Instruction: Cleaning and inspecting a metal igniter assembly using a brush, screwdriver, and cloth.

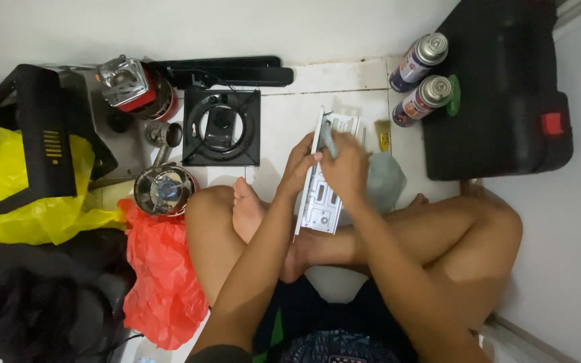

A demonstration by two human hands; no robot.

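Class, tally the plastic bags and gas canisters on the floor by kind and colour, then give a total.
Yellow plastic bag: 1
Red plastic bag: 1
Gas canisters: 2
Total: 4

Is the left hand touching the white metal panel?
Touching. The head view shows the left hand with its fingers curled around the upper edge of the white metal panel.

Two gas cans stood by one black case. One white metal panel was there, with two hands on it: left, right. One black burner frame, one yellow bag, one red bag, one grey cloth. Two round burner heads, one black bar.
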